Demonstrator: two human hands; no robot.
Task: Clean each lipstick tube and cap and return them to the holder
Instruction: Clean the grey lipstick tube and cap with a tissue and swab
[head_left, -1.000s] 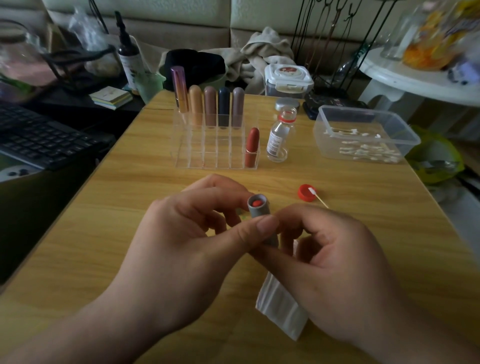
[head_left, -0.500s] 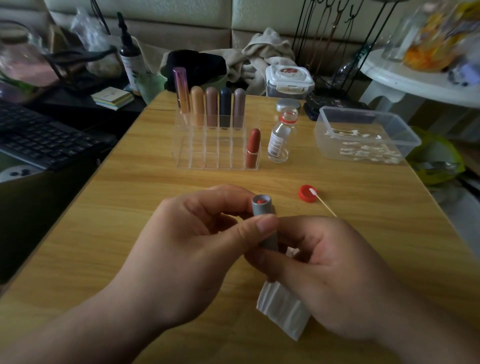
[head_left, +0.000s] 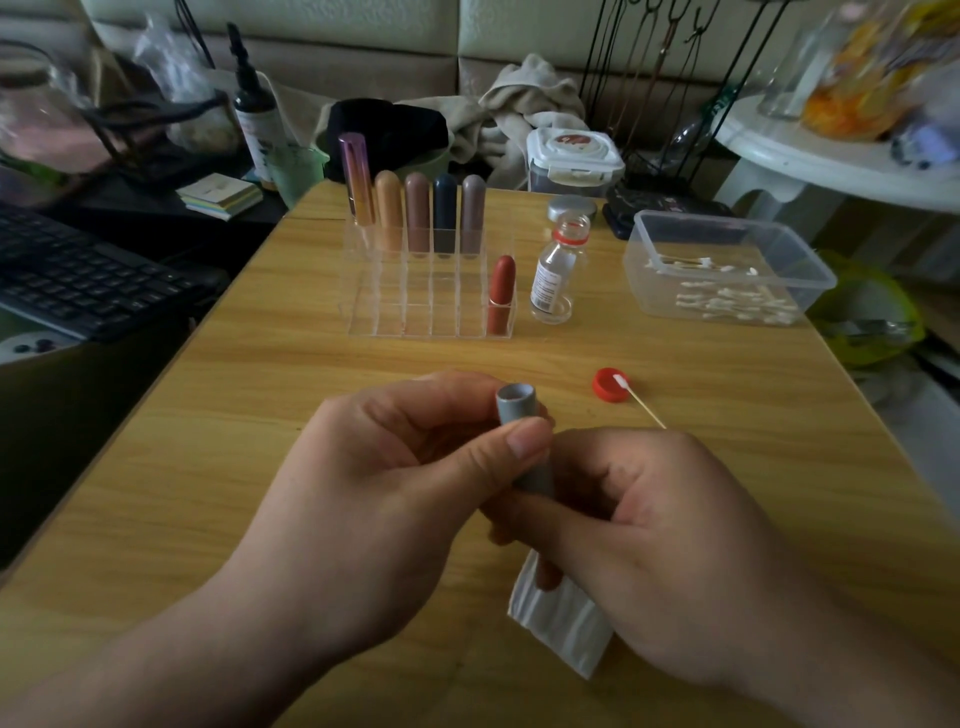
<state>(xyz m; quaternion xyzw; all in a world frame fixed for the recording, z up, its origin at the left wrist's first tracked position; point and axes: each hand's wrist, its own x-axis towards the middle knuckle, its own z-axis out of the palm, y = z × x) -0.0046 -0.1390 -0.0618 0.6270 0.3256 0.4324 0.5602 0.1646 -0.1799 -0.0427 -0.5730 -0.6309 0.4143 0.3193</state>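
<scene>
**Grey tube held in both hands**

The left hand (head_left: 374, 499) pinched the grey lipstick tube (head_left: 519, 415) near its open rim. The right hand (head_left: 675, 561) gripped and hid its base. The tube's inside was too dark to read. A folded white tissue (head_left: 561, 623) showed partly beneath.

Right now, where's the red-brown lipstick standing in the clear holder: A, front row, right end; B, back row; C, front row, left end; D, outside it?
A: the red-brown lipstick stands alone in the front-right slot of the clear holder.
</scene>
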